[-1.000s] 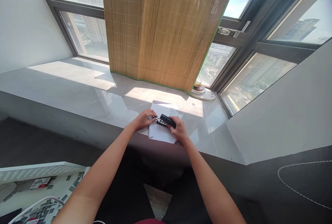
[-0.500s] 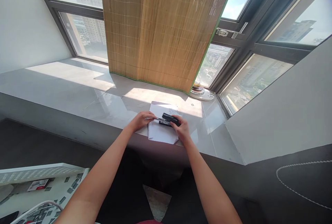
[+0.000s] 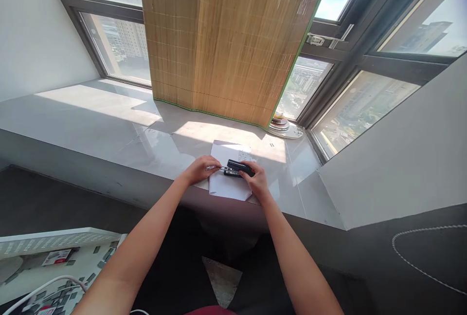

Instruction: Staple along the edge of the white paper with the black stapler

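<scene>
A black stapler [image 3: 238, 166] is above white paper sheets [image 3: 226, 189], its top arm lifted from the base and its metal inside showing. My right hand [image 3: 256, 178] is closed around its right end, thumb on the near side. At the stapler's left end, my left hand [image 3: 203, 168] pinches a thin shiny metal piece [image 3: 222, 168]. This piece reaches toward the stapler's opening; whether it is part of the stapler or a staple strip is too small to tell. A printed patch [image 3: 244, 155] shows on the paper behind the stapler.
The paper lies on a pale tiled windowsill [image 3: 146, 159], near its front edge. Two small dark strips [image 3: 272, 145] lie to the right. Stacked plates [image 3: 282, 127] stand by the window, beside a hanging bamboo blind [image 3: 229, 47]. A white perforated rack [image 3: 58, 242] is at lower left.
The thin metal piece and my left hand have shifted very slightly relative to the stapler. My right hand keeps its grip; the whole view has moved a little.
</scene>
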Action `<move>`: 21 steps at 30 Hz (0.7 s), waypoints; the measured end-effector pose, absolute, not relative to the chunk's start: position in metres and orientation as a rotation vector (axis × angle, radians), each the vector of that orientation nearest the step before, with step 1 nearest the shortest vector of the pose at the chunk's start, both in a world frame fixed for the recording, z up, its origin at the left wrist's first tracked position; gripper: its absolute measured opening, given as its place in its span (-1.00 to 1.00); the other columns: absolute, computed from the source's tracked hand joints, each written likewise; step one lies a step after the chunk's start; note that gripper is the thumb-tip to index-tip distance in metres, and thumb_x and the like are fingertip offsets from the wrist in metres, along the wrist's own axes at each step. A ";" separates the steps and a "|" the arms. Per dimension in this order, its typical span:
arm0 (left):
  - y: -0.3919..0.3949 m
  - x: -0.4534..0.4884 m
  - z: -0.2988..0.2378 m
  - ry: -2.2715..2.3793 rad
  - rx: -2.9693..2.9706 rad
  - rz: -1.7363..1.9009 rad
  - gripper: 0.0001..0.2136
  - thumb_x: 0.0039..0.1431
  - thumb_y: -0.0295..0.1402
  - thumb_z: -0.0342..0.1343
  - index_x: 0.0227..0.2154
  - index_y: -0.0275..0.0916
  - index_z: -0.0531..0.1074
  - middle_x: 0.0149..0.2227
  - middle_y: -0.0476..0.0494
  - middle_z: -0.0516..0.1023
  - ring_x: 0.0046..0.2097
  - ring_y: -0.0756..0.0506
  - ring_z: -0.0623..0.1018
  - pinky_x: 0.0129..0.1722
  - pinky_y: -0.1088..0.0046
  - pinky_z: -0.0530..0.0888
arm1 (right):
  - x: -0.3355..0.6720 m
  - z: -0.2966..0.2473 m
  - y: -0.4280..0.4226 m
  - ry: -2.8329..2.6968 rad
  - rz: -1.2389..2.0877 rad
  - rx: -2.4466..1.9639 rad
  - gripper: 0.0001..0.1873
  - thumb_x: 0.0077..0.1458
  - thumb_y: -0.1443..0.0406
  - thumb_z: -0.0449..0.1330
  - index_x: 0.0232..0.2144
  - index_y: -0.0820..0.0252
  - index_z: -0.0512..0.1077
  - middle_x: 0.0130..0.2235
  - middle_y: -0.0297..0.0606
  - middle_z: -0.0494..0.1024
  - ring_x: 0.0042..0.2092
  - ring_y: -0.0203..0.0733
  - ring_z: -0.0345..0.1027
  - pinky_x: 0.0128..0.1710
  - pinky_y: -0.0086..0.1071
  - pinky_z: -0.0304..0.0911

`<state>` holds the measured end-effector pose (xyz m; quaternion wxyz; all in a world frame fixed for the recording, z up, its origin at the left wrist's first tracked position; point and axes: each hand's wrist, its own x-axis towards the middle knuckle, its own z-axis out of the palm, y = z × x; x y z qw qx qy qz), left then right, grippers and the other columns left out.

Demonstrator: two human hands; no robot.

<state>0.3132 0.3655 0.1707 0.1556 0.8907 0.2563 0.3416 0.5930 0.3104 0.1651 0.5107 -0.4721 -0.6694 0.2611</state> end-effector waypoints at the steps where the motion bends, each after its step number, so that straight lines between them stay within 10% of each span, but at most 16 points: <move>1: 0.366 0.314 0.171 0.700 2.583 0.969 -0.83 0.40 -0.32 0.16 -0.10 -0.14 0.65 -0.11 -0.16 0.71 -0.06 -0.15 0.65 0.02 0.25 0.55 | 0.593 0.166 0.310 -1.615 0.626 -1.135 -0.66 0.08 0.22 0.35 -0.06 0.12 0.63 -0.06 -0.16 0.67 -0.01 0.04 0.54 0.06 -0.08 0.43; 21: 0.368 0.312 0.171 0.681 2.522 1.066 -0.79 0.42 -0.24 0.15 -0.13 -0.12 0.69 -0.14 -0.21 0.71 -0.12 -0.14 0.61 -0.05 0.24 0.52 | 0.593 0.165 0.310 -1.632 0.607 -1.164 -0.66 0.10 0.19 0.35 -0.06 0.10 0.62 -0.06 -0.14 0.67 -0.02 0.05 0.54 -0.02 -0.10 0.44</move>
